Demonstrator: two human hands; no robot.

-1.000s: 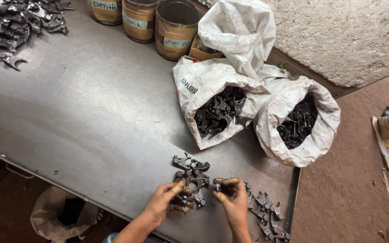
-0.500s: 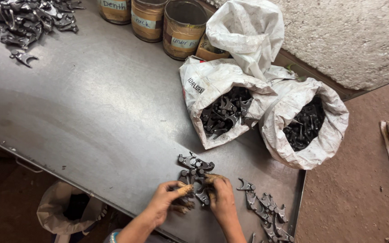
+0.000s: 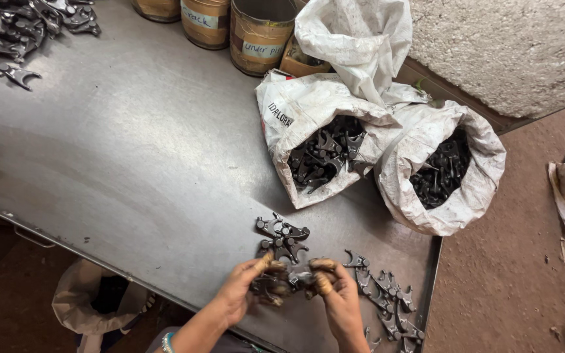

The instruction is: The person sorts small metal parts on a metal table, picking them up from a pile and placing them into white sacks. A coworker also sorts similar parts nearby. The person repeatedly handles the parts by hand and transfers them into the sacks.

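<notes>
Both my hands meet at the near edge of a grey metal table [image 3: 132,157]. My left hand [image 3: 246,291] and my right hand [image 3: 335,294] grip the same dark forked metal part [image 3: 289,280] between them, fingers closed on it. A small cluster of similar dark metal parts [image 3: 281,236] lies just beyond my fingers. To the right of my right hand, more of these parts [image 3: 384,294] spread toward the table's corner.
Two open white sacks [image 3: 308,131] [image 3: 452,176] full of dark parts lie at the right. Three tins [image 3: 256,33] stand at the back. Another heap of parts [image 3: 21,26] fills the far left corner. A sack [image 3: 89,304] sits on the floor below.
My hands have come together over the small cluster and both closed on one part; a second earlier they were a little apart.
</notes>
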